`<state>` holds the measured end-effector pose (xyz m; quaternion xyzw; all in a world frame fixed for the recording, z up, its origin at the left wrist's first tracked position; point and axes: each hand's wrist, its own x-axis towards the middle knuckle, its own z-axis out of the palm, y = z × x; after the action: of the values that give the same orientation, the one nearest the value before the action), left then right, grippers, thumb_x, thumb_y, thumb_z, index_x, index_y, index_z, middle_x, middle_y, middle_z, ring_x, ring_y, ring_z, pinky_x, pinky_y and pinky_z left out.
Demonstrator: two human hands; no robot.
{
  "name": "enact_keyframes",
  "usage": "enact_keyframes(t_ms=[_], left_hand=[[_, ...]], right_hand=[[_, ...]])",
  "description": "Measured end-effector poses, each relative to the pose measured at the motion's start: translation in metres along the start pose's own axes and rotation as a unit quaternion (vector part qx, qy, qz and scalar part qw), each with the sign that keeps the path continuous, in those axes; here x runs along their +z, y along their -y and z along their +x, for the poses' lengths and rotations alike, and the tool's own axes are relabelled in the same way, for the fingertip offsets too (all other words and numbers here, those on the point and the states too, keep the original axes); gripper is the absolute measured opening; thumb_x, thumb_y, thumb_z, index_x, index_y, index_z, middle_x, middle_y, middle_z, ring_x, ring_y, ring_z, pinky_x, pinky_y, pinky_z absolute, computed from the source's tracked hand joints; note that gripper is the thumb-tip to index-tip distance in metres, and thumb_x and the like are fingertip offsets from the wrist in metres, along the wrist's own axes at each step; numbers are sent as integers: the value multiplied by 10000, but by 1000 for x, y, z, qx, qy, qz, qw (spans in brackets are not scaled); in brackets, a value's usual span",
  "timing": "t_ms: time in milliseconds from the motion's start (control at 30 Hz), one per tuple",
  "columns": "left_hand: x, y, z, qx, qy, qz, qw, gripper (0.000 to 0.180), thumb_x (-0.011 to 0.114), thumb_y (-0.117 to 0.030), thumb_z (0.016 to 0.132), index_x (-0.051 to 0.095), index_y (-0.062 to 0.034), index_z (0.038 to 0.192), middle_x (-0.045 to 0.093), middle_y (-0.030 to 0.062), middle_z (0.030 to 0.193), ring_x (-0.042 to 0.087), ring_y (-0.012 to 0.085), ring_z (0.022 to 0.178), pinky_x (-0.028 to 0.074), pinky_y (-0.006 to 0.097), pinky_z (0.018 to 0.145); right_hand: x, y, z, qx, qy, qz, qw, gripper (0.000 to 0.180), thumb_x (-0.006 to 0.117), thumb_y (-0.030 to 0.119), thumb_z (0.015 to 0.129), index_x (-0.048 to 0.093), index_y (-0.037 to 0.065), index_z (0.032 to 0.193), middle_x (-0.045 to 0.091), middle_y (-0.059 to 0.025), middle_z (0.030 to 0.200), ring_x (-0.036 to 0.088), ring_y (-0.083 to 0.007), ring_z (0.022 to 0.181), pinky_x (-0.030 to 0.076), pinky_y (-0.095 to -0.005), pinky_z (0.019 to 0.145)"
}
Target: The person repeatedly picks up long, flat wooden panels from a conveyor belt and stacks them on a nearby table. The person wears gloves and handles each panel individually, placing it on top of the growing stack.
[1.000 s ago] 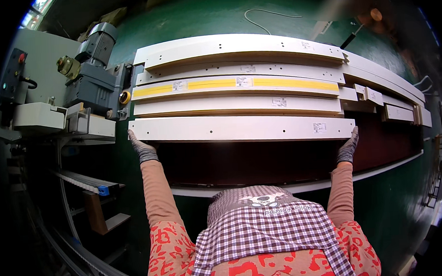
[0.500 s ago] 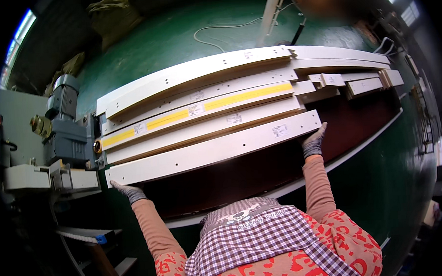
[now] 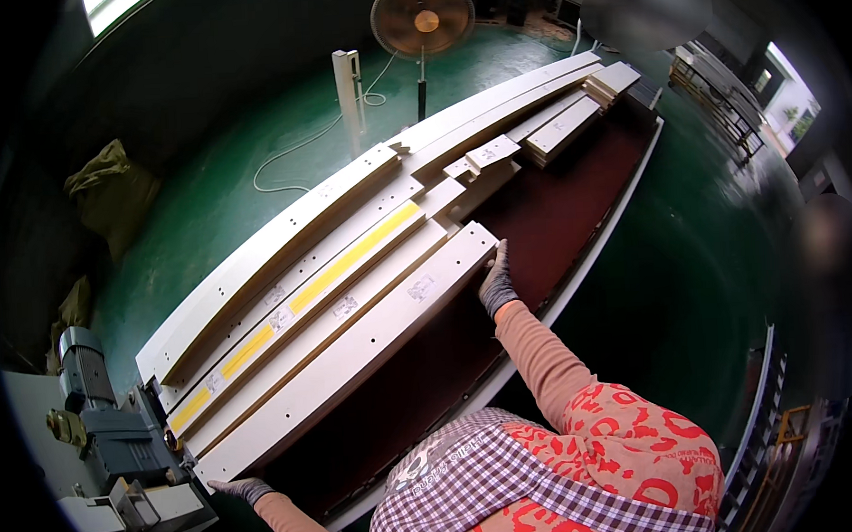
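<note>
The nearest white board is long, with dark holes along its top and a label near its right end. It lies in front of the other boards, possibly with more boards beneath it. My left hand, in a grey glove, grips its near left corner. At its right end, my gloved right hand holds the side edge, fingertips up by the corner. The undersides of both grips are hidden. Just behind lie another labelled white board and a board with a yellow strip.
The boards rest on a dark red conveyor belt with a pale side rail. A grey motor stands at the left end. Shorter white pieces lie farther right. Beyond are a standing fan and a white post.
The view has swung to the right, so the boards now run diagonally and the fan shows fully. Both hands remain at the ends of the nearest board.
</note>
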<state>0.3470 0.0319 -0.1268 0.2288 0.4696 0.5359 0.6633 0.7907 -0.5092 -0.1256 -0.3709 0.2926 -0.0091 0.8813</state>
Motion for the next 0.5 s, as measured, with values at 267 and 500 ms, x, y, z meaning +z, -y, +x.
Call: enact_keyframes(t_ms=[267,500], left_hand=[[13,12,-22,119,-62,117,984,867,431,-732,877,442,-77,1446,472,109,1468,469,320,1308,344,478,1110],[0,0,-45,-63,16,-86,994,782,531,-715,852,488,-180,1420,489,49,1440,452,277,1298,359,507,1082]], right_hand=[[-64,-80,-36,95,2,-69,993,886,490,648,897,253,86,1539,275,-67,1593,290,-251,1428,227,-405,1173],[-88,-95,-59,-280,130,-823,478,492,655,62,772,514,-4,1238,613,-237,1126,592,-416,1003,483,-471,883]])
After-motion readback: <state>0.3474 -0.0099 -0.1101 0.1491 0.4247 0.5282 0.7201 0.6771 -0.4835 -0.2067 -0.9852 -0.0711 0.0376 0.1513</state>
